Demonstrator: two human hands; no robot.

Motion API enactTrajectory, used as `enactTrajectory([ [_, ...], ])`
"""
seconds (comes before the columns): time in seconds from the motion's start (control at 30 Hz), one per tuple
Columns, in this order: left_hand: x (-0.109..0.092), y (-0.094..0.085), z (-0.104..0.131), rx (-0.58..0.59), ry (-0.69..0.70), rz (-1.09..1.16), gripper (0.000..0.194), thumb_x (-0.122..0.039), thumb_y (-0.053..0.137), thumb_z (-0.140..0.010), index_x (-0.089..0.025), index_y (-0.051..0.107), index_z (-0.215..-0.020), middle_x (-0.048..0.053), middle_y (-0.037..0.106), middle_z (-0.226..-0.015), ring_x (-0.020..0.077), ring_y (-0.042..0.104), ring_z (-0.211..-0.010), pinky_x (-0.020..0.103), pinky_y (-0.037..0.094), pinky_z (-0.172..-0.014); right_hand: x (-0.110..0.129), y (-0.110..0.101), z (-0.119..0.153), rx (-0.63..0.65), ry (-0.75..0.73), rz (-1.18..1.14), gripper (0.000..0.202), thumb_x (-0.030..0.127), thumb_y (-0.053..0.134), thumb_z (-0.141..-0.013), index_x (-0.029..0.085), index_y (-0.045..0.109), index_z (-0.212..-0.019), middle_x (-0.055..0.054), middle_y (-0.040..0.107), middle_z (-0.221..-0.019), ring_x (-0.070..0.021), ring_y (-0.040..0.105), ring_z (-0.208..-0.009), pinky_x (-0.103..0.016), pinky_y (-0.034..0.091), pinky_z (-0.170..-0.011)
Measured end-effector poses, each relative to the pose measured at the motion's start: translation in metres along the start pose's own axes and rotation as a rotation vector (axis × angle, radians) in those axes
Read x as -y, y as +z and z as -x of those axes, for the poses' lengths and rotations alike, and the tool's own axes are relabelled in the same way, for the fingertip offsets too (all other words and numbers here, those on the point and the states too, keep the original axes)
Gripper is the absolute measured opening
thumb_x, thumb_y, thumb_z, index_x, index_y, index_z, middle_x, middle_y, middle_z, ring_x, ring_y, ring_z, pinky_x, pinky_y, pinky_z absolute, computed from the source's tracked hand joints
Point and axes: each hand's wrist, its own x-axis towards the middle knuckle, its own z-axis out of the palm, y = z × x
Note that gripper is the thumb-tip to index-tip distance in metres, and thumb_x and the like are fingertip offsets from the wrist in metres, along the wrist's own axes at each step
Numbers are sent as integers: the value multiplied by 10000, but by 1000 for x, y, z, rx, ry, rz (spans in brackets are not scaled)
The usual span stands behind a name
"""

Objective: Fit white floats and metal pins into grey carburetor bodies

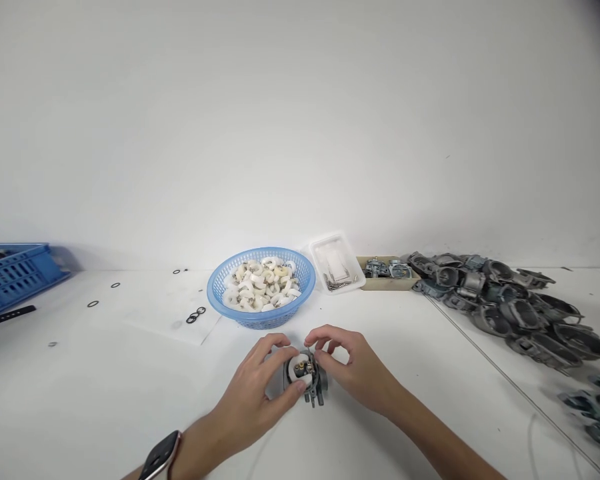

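Observation:
A small metal carburetor body (322, 387) stands on the white table, its round opening facing up with a white ring-shaped float (300, 379) and brass parts inside. My left hand (260, 393) holds it from the left, thumb and fingertips on the rim and float. At the right of the opening, my right hand (355, 367) pinches a thin metal pin (308, 349) between closed fingertips. Just behind stands a blue round basket (261, 320) filled with white floats (263, 283).
A white tray (353, 288) with small pins and a beige box (393, 285) of metal parts sit behind. Metal bodies (500, 300) are piled at the right. Black rings (195, 315) lie on the table (105, 400) at the left, near a blue crate (20, 273).

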Motion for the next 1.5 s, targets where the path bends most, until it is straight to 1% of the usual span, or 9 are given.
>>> enactTrajectory([
  [0.07, -1, 0, 0, -5, -1, 7, 275, -332, 590, -995, -260, 603, -1261, 125, 534, -1314, 271, 594, -1164, 444, 573, -989, 3, -5, 3, 63, -63, 68, 282, 154, 574, -870, 286, 714, -1076, -3, 743, -1065, -208, 644, -940, -331, 498, -794],
  [0.17, -2, 0, -1, -6, 14, 12, 267, -315, 595, -992, -249, 602, -1251, 128, 536, -1300, 268, 593, -1165, 434, 571, -979, 5, -11, 7, 137, -148, 123, 347, 124, 597, -872, 304, 681, -1156, 21, 729, -1103, -187, 635, -1005, -322, 491, -879],
  [0.3, -3, 0, -1, -1, 24, 21, 261, -310, 597, -995, -251, 600, -1250, 120, 541, -1285, 261, 587, -1174, 410, 571, -965, 8, -15, 9, 165, -154, 144, 377, 113, 635, -862, 328, 655, -1171, 55, 719, -1120, -160, 633, -1020, -290, 483, -905],
  [0.77, 0, 2, 0, -32, 76, 38, 268, -277, 595, -1007, -263, 573, -1273, 99, 549, -1271, 234, 590, -1156, 365, 555, -961, 7, -17, 9, 156, -87, 171, 402, 185, 716, -850, 358, 655, -1208, 54, 720, -1130, -182, 603, -971, -318, 476, -919],
  [0.93, 3, 4, 1, -38, 88, 29, 278, -265, 609, -999, -272, 562, -1274, 82, 549, -1266, 221, 589, -1148, 355, 541, -953, 1, -14, 7, 151, -113, 129, 504, 180, 694, -887, 404, 595, -1328, 57, 726, -1101, -177, 605, -968, -329, 467, -906],
  [1.07, 4, 4, 1, -40, 88, 26, 278, -279, 608, -1004, -270, 563, -1278, 86, 548, -1276, 225, 587, -1160, 362, 534, -970, -1, -13, 7, 153, -130, 131, 451, 201, 669, -915, 387, 598, -1319, 48, 730, -1067, -182, 610, -974, -339, 472, -907],
  [1.23, 6, 5, 0, -54, 90, 18, 274, -282, 606, -1005, -262, 564, -1275, 97, 545, -1283, 233, 581, -1166, 375, 534, -975, -2, -12, 9, 124, -112, 166, 438, 205, 686, -892, 352, 598, -1295, 26, 709, -1156, -194, 618, -1034, -350, 488, -931],
  [1.37, 6, 6, -1, -61, 107, 4, 279, -287, 603, -1009, -259, 556, -1282, 100, 548, -1271, 238, 581, -1157, 386, 539, -964, -4, -11, 9, 149, -156, 161, 461, 177, 665, -903, 366, 574, -1314, 47, 716, -1061, -180, 628, -1008, -349, 486, -935],
  [1.5, 4, 5, 0, -66, 105, -1, 276, -304, 591, -1017, -259, 558, -1287, 106, 552, -1271, 244, 583, -1155, 392, 546, -951, -2, -12, 9, 149, -180, 168, 484, 166, 658, -910, 374, 566, -1338, 51, 718, -1044, -176, 627, -1001, -346, 488, -927],
])
